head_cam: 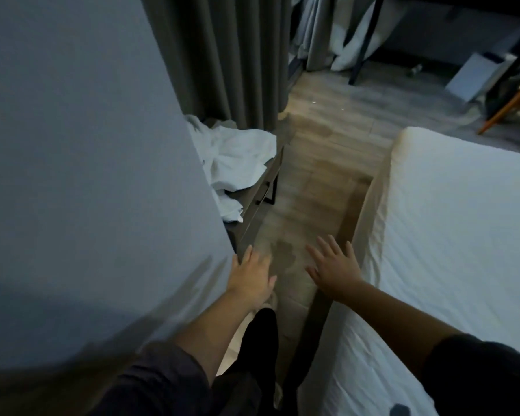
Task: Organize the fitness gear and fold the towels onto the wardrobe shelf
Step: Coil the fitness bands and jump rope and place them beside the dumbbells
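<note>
Crumpled white towels lie in a heap on a low dark nightstand between two beds. My left hand reaches forward with straight fingers, just beside the corner of the left bed. My right hand is stretched out over the floor gap, fingers spread, holding nothing. Both hands are well short of the towels. No fitness gear or wardrobe shows in the view.
A white bed fills the right side. A narrow strip of wood floor runs between the beds. Grey curtains hang behind the nightstand. Far right stand a white box and an orange chair leg.
</note>
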`<state>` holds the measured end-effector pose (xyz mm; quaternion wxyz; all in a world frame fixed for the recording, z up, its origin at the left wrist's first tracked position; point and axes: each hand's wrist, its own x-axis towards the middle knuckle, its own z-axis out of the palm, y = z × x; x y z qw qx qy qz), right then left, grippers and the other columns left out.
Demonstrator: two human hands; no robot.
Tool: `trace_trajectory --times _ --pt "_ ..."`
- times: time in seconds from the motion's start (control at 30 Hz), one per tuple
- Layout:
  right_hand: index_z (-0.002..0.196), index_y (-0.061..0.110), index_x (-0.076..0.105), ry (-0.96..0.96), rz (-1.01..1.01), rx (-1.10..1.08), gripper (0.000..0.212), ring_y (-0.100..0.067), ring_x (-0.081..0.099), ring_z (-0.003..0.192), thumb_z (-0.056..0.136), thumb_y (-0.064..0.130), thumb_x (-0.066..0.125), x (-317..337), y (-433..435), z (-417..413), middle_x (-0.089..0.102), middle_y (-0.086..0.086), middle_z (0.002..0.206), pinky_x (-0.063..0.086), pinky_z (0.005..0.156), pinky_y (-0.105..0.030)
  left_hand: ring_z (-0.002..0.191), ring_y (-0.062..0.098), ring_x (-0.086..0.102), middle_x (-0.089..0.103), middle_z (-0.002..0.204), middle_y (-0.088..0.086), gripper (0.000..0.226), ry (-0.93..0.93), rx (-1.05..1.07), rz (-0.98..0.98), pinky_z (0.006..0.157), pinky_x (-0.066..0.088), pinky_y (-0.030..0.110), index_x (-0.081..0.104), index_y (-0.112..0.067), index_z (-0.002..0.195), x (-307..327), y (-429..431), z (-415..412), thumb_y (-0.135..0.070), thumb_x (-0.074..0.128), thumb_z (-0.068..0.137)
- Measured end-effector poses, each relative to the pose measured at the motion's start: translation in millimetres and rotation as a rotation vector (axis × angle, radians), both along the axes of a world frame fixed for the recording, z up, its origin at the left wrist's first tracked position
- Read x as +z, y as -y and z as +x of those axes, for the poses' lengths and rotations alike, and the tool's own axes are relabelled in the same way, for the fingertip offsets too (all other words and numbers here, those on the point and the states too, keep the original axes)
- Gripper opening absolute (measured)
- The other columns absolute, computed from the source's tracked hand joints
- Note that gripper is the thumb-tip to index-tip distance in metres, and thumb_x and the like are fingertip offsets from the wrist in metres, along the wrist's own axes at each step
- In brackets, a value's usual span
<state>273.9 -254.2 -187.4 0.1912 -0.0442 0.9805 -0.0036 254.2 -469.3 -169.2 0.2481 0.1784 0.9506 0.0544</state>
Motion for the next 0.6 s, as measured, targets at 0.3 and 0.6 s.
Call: trace_trajectory --times 0.3,0.6 --pt "0.153 0.031 0.016 0.068 -0.057 -0.057 0.062 -0.029 -0.001 0.151 0.098 0.057 0.025 -49 -10 -147 0.01 -0.006 0.164 0.003 0.117 -0.058 0.151 0.028 0.005 0.017 0.162 0.008 0.058 0.041 -0.062 -0.096 0.118 0.012 0.055 0.023 -0.017 0.153 -40 -40 -159 -0.042 0.035 0.102" --pt "0.155 0.025 0.012 0.166 -0.157 0.026 0.06 -0.031 -0.004 0.151 0.102 0.047 0.03 -127 -15 -281 0.005 -0.008 0.164 0.005 0.118 -0.058 0.151 0.029 -0.002 0.005 0.164 0.011 0.064 0.044 0.021 -0.202 0.119 0.008 0.055 0.016 -0.018 0.155 -109 -71 -278 -0.044 0.037 0.101"
